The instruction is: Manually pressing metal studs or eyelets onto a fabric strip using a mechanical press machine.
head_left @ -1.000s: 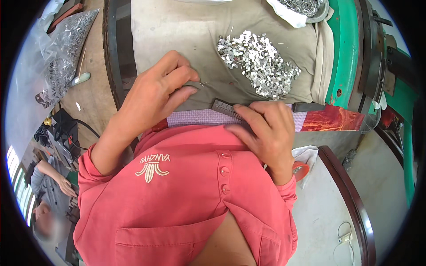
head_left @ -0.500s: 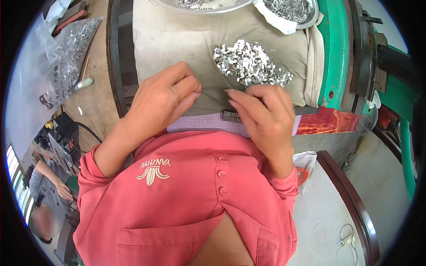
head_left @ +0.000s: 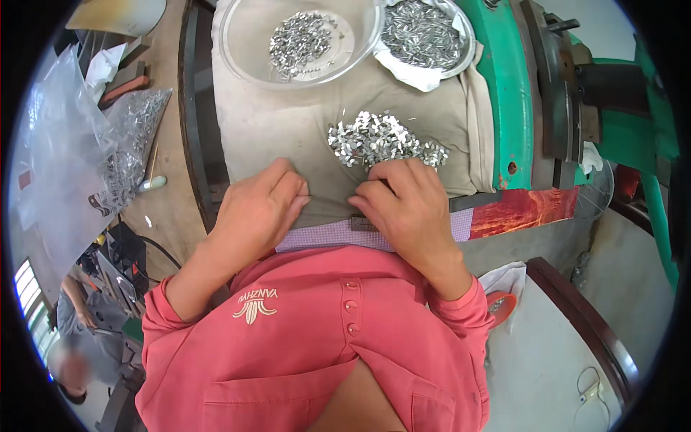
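Observation:
My left hand (head_left: 260,209) hovers over the left part of the grey-brown cloth (head_left: 252,129), its thumb and fingers pinched together. Anything in that pinch is too small to see. Across a narrow gap, my right hand (head_left: 407,205) is at the near edge of a pile of small shiny flat metal pieces (head_left: 378,138). Its thumb and index finger are closed, the other fingers curled; what they hold, if anything, I cannot make out. Partly under the right hand lies a dark ridged block (head_left: 362,224) on the cloth's near edge.
A clear plastic bowl (head_left: 229,45) with small metal parts stands far back, beside a dish of metal pins (head_left: 421,36). Green machinery (head_left: 512,108) borders the right. At left are a plastic bag of parts (head_left: 137,137) and a co-worker's arm (head_left: 78,299).
The view has shifted, bringing more of the bowl and dish into sight. My right thumb and index finger have closed together; my left hand stays pinched.

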A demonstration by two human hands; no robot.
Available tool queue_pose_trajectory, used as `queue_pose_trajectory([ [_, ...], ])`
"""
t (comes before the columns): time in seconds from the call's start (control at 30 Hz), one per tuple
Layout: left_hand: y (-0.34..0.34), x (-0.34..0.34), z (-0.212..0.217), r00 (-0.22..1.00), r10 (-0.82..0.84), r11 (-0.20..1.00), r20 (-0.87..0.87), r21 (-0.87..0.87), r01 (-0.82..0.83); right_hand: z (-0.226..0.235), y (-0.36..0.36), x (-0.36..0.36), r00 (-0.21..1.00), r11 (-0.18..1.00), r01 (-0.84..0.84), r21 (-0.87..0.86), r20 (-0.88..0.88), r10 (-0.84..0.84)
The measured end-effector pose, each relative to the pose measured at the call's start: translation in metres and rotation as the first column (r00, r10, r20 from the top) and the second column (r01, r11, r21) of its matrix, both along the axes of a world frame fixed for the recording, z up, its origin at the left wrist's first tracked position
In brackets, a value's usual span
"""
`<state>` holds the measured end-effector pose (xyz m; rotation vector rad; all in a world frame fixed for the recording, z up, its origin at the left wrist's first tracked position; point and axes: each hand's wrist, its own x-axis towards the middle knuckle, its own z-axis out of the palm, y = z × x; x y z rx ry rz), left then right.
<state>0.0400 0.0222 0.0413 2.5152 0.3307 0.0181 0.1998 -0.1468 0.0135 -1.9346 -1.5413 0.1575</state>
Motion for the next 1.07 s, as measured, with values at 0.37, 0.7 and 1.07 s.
queue_pose_trajectory([
  [0.37, -0.004, 0.097, 0.011, 0.897, -0.058, 0.943, 0.437, 0.319, -0.095, 0.002, 0.005, -0.004, 0.999, 1.000, 0.013, -0.021, 0.036, -0.012],
  [0.7, -0.018, 0.095, -0.004, 0.901, -0.109, 0.961, 0.421, 0.276, -0.013, -0.003, 0.007, -0.014, 0.989, 0.999, 0.051, 0.003, 0.138, -0.051],
  [1.07, -0.020, 0.044, -0.032, 0.958, -0.157, 0.971, 0.239, 0.217, 0.105, 0.002, -0.039, -0.012, 0.952, 0.950, 0.304, 0.066, -0.060, -0.300],
])
